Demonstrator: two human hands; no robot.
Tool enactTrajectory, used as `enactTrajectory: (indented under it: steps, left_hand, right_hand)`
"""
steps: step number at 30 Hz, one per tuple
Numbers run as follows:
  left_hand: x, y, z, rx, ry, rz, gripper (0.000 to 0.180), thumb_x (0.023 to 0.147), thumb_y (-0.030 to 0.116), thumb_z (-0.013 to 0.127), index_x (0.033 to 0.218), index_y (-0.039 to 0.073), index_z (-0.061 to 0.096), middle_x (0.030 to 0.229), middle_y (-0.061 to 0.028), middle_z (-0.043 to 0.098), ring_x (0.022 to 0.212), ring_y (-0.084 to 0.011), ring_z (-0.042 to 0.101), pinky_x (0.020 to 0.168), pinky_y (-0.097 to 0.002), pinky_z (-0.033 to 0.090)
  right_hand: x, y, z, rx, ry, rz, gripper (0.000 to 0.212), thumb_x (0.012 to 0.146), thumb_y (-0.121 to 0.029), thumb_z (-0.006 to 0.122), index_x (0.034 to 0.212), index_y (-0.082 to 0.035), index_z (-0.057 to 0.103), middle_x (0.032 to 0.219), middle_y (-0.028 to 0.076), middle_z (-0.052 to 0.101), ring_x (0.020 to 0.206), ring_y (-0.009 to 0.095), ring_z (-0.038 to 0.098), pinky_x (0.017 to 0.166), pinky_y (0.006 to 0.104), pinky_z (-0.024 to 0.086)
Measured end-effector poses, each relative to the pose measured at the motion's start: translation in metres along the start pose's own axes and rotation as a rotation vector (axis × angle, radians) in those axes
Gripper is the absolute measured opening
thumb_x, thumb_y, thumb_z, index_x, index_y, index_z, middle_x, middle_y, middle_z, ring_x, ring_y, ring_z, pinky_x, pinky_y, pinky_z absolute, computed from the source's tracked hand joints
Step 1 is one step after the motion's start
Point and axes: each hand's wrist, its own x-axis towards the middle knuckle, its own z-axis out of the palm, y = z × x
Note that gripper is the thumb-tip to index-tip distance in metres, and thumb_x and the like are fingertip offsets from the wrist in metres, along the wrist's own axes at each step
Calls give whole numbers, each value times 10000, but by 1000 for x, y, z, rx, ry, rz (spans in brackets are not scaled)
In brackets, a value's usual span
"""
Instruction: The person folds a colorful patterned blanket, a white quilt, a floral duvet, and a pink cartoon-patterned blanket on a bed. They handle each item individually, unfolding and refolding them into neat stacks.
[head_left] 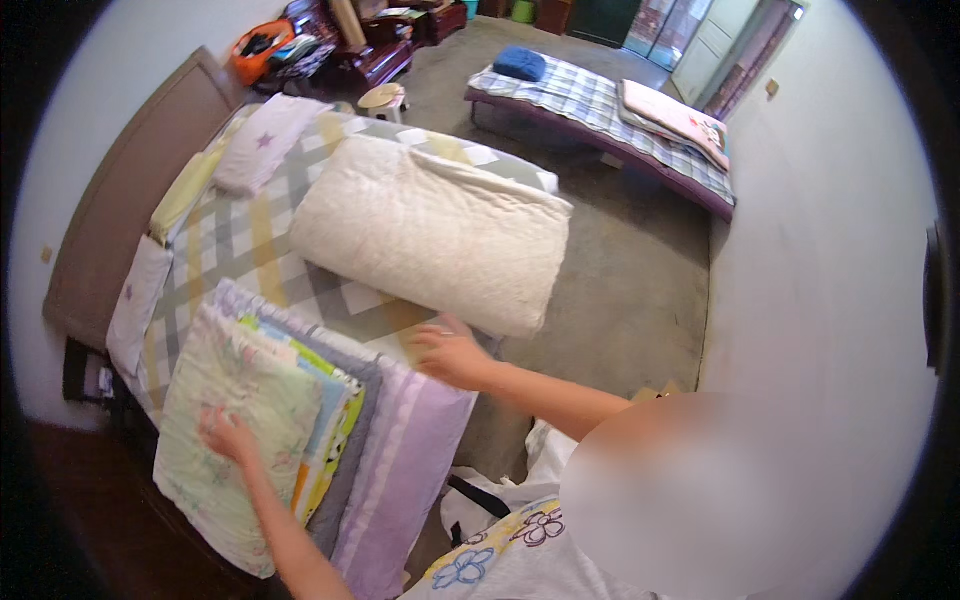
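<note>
My left hand [228,432] rests with spread fingers on a folded pale green floral quilt [260,375], at the top of a stack on the near left corner of the bed. My right hand [455,352], slightly blurred, is over the bed near the far edge of the stack. Its fingers are stretched out, and I see nothing in them. Below the green quilt, the edges of a blue and yellow printed cloth [335,430], a grey layer [355,455] and a lilac quilt [400,470] show. Beyond my right hand lies a folded cream quilt [440,225].
A checked sheet [270,240] covers the bed, with pillows [265,145] along the brown headboard [130,200]. A stool [385,100] stands past the bed. At the back, a narrow cot [590,105] holds a folded pink quilt [675,120] and a blue bundle [520,63].
</note>
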Motion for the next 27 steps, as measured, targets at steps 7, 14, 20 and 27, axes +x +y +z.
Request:
enactTrajectory:
  steps: [7, 14, 20, 27]
  left_hand:
    - [-251, 433, 8, -865, -835, 339, 369, 796, 104, 510, 1154, 187, 546, 628, -89, 587, 603, -265, 584, 573, -378, 455]
    - [-435, 670, -16, -551, -1177, 1190, 466, 785, 249, 564, 1211, 83, 477, 1259, -148, 419, 1065, -390, 467, 919, -451, 378]
    - [-368, 815, 48, 322, -960, 1490, 565, 767, 407, 577, 1222, 78, 509, 1409, -109, 257, 1341, -370, 39, 999, -659, 24]
    - [-257, 1025, 99, 299, -993, 1008, 765, 768, 326, 583, 1389, 89, 205, 1346, -185, 366, 1238, -383, 333, 987, -656, 105]
  right_hand:
    - [-310, 180, -114, 41, 86, 987, 233, 870, -282, 490, 892, -102, 635, 788, 121, 642, 781, 311, 600, 793, 453, 408]
    - [-452, 274, -208, 14, 530, 1402, 154, 837, -165, 531, 906, -47, 602, 931, 172, 564, 807, 350, 575, 745, 413, 445]
    - [-429, 410, -264, -15, 630, 1344, 377, 757, 45, 557, 1114, -53, 489, 1241, 156, 320, 934, 301, 545, 815, 378, 443]
    - [-396, 595, -345, 253, 876, 1437, 266, 823, -74, 530, 1087, -42, 515, 964, 115, 546, 706, 169, 607, 642, 278, 479]
